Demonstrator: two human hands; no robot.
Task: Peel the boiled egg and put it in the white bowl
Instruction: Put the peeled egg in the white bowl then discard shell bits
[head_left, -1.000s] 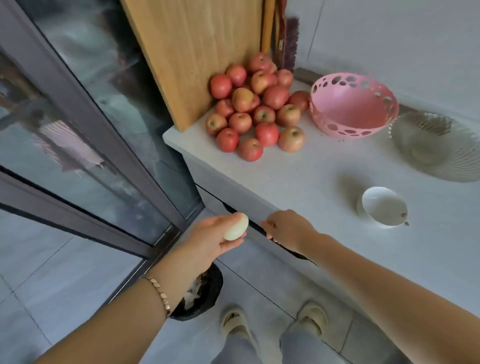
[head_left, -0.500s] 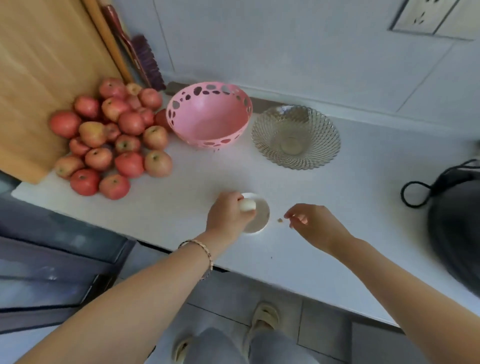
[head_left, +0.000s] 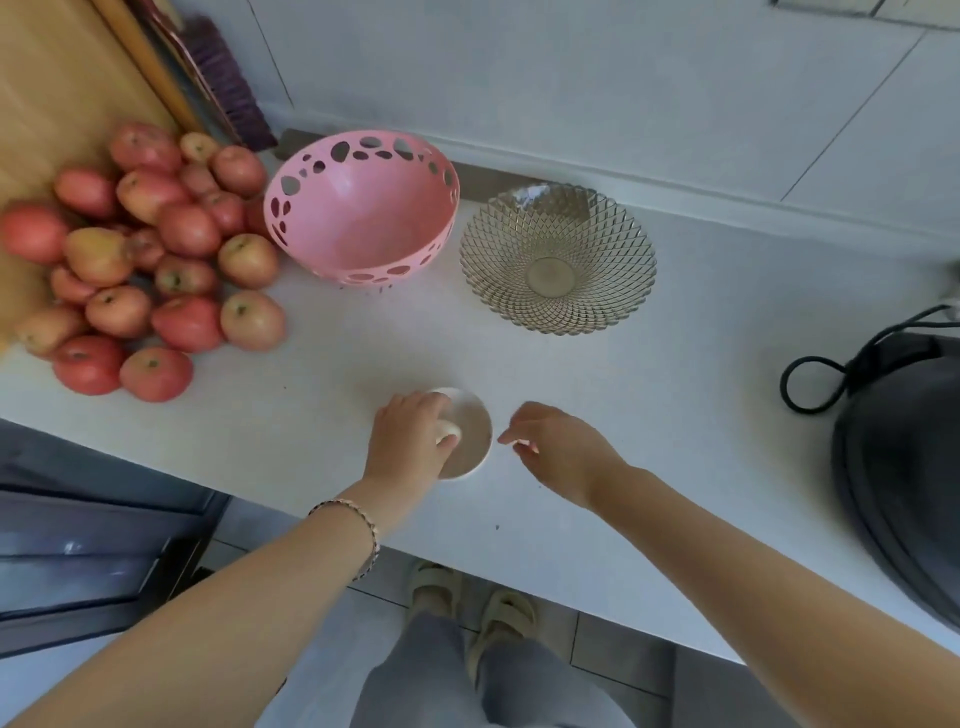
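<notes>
A small white bowl (head_left: 475, 431) stands on the white counter near its front edge. My left hand (head_left: 408, 441) reaches over the bowl's left rim and holds the peeled white egg (head_left: 448, 431) inside the bowl; only a small part of the egg shows past my fingers. My right hand (head_left: 558, 449) hovers just right of the bowl, fingers loosely curled with the tips pinched together; whether it holds a bit of shell I cannot tell.
A pile of red apples (head_left: 150, 265) lies at the left against a wooden board (head_left: 57, 104). A pink perforated bowl (head_left: 363, 208) and a glass dish (head_left: 556, 257) stand behind. A dark pot with a black cord (head_left: 904, 467) sits at the right.
One second ago I held the egg out over the floor beside the counter. My left hand has since carried it over to the white bowl and lowered it in, and my right hand moved beside the bowl.
</notes>
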